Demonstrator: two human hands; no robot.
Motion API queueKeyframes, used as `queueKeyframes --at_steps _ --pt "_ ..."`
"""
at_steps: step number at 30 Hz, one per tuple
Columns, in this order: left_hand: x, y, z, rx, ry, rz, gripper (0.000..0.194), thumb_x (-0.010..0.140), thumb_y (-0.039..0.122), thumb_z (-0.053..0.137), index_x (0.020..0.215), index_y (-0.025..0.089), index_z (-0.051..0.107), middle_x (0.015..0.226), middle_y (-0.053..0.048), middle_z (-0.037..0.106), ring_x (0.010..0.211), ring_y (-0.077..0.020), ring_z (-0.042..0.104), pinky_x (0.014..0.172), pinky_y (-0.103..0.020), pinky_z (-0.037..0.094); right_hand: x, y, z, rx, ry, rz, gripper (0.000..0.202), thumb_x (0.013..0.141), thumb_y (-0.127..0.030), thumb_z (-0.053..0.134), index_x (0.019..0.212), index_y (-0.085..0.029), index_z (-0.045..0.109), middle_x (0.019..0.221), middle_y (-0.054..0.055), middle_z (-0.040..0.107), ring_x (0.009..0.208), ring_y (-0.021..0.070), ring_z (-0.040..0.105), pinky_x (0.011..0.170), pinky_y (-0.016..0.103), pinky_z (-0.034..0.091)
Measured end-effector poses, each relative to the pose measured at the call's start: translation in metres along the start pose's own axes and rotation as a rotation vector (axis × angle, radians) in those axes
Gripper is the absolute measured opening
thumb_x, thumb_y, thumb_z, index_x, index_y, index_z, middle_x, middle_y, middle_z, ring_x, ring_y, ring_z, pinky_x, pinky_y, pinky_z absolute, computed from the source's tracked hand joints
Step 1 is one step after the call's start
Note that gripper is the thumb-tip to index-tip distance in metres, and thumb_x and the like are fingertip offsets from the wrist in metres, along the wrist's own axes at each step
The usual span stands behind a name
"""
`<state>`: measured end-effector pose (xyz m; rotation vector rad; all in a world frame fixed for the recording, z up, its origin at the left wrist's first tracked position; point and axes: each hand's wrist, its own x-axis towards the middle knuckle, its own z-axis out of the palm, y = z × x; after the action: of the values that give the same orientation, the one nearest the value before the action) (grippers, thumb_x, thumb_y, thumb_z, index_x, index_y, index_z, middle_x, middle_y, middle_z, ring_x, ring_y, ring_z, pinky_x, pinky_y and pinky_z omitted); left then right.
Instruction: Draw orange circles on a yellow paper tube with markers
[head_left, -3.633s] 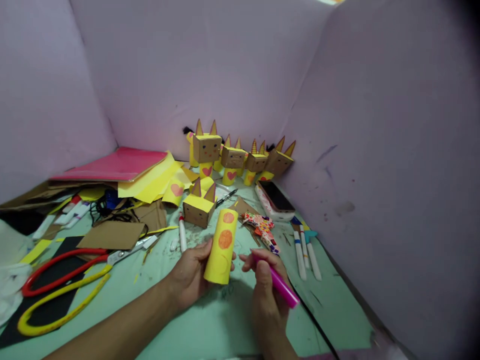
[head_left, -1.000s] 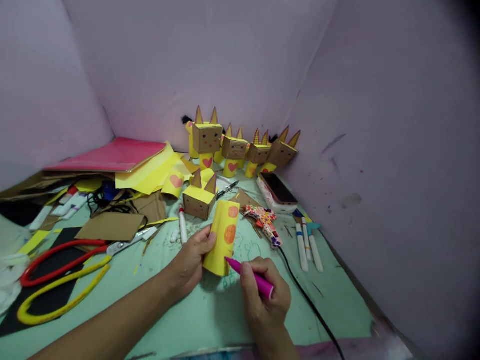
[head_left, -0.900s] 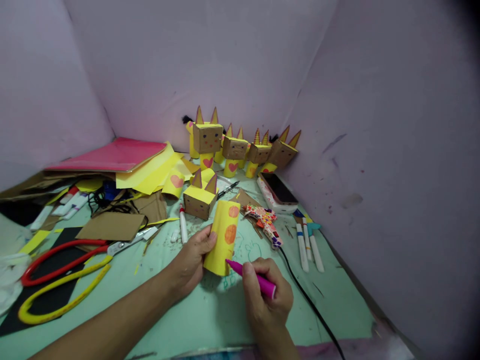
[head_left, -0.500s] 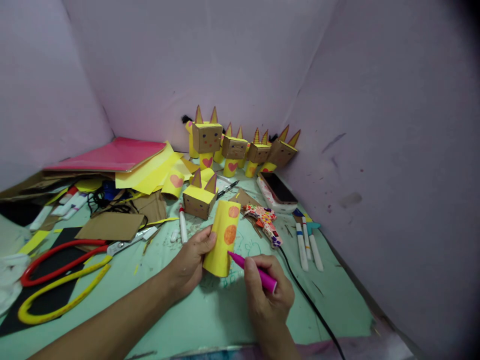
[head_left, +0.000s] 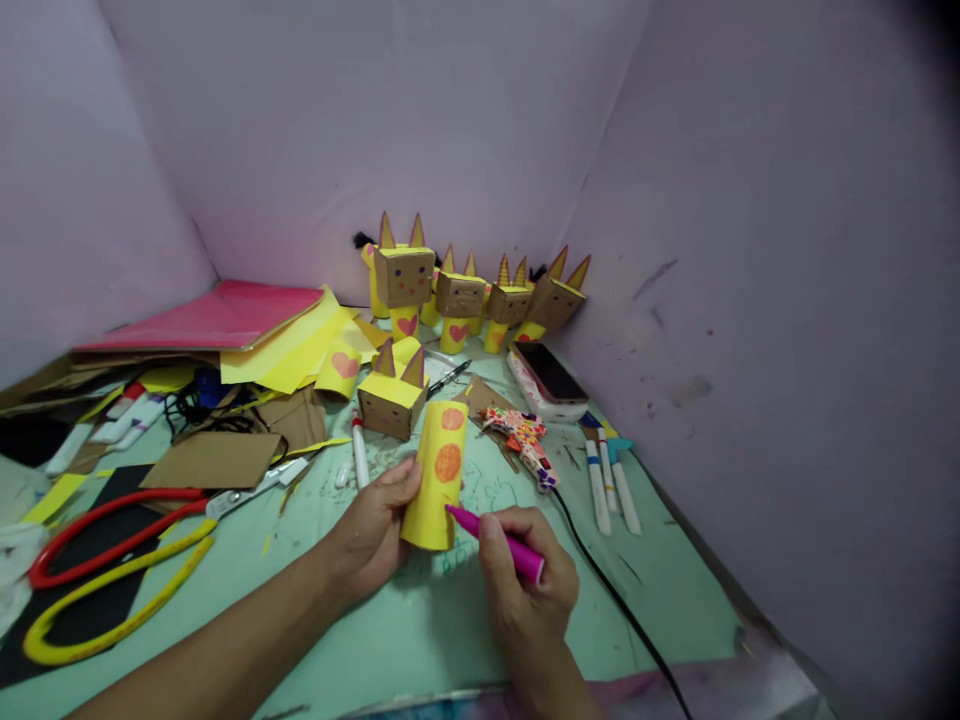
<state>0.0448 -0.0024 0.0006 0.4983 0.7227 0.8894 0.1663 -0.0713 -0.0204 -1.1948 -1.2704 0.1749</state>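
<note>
A yellow paper tube (head_left: 427, 515) with two orange spots on its side is gripped by my left hand (head_left: 379, 530), thumb on the near side and fingers behind it. My right hand (head_left: 529, 590) is closed around a magenta marker (head_left: 517, 553). The marker's tip meets the tube's lower right side, below the spots, where a small dark mark shows. Just beyond the tube sits a cardboard box head (head_left: 390, 408) with two pointed ears. A white marker with a red end (head_left: 360, 455) lies to its left.
Cardboard figures (head_left: 405, 278) stand along the back wall. Scissors (head_left: 127, 565), cardboard scraps (head_left: 214, 460) and a pink folder (head_left: 210, 318) lie left. A patterned glue gun (head_left: 525, 437) with a black cord, a phone (head_left: 551, 370) and several markers (head_left: 598, 490) are on the right.
The whole view has shifted slightly, so everything appears a little further left. Both hands keep their holds, and the marker tip stays at the tube's lower right side.
</note>
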Motion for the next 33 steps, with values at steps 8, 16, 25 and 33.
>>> queueKeyframes --at_steps 8,16,25,33 --pt "-0.0008 0.0006 0.0002 0.003 0.019 -0.024 0.019 0.086 0.011 0.044 0.095 0.008 0.059 0.076 -0.012 0.070 0.063 -0.0185 0.067 0.057 -0.027 0.054 0.0002 -0.0005 0.0006 0.026 0.020 0.012 0.018 0.082 -0.015 0.055 0.065 -0.019 0.053 0.052 -0.007 0.049 0.043 0.0056 0.046 0.044 0.015 0.036" --pt "-0.0003 0.0007 0.0022 -0.015 0.062 -0.034 0.016 0.085 0.009 0.044 0.091 0.009 0.058 0.075 -0.012 0.069 0.060 -0.0181 0.066 0.055 -0.028 0.055 -0.0013 -0.0004 0.0016 0.084 -0.014 0.039 0.018 0.082 -0.016 0.055 0.064 -0.018 0.053 0.053 -0.006 0.048 0.044 0.0060 0.044 0.044 0.016 0.034" --pt "-0.0005 0.0064 -0.0005 -0.049 0.039 -0.147 0.021 0.089 0.018 0.037 0.094 0.009 0.056 0.073 -0.013 0.069 0.058 -0.0215 0.067 0.055 -0.034 0.056 0.0024 0.0089 -0.0012 0.533 0.092 0.561 0.036 0.086 -0.051 0.048 0.071 -0.019 0.055 0.042 -0.008 0.040 0.036 0.0069 0.032 0.035 0.017 0.024" --pt "-0.0009 0.0042 0.0000 -0.044 0.020 -0.101 0.020 0.089 0.017 0.039 0.089 0.011 0.058 0.071 -0.010 0.068 0.060 -0.0202 0.067 0.060 -0.034 0.056 0.0051 0.0057 -0.0009 0.529 -0.094 0.475 0.026 0.079 -0.037 0.062 0.093 -0.015 0.065 0.066 0.001 0.062 0.058 0.0134 0.060 0.054 0.024 0.048"
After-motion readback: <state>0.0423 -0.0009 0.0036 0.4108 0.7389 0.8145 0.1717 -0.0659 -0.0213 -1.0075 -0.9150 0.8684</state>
